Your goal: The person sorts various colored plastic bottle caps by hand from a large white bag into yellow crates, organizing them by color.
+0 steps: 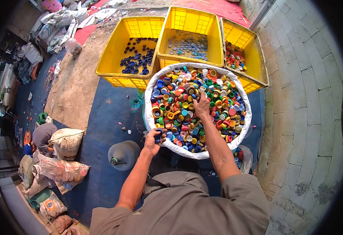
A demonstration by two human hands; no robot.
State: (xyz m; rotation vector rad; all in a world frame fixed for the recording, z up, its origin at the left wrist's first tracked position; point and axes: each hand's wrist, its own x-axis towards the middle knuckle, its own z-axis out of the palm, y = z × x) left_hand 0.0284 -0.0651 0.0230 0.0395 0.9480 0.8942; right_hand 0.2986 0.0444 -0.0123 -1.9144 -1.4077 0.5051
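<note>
A big round container with a white cloth rim [246, 102] stands before me, heaped with plastic bottle caps [179, 105] of many colours. By its lower left rim, my left hand [152, 145] is closed around dark blue bottle caps [158, 135]; how many it holds is partly hidden. My right hand [203, 106] reaches over the middle of the heap. Its fingers are pinched at a pale bottle cap [202, 89], just above or touching the other caps.
Behind the container are three yellow crates: the left crate [110, 51] holds dark blue caps, the middle crate [189, 17] light blue and clear ones, the right crate [255, 55] red and orange ones. A large clear jug [126, 150], stuffed sacks [63, 170] and a crouching person [44, 137] are leftward; a block wall [304, 98] stands right.
</note>
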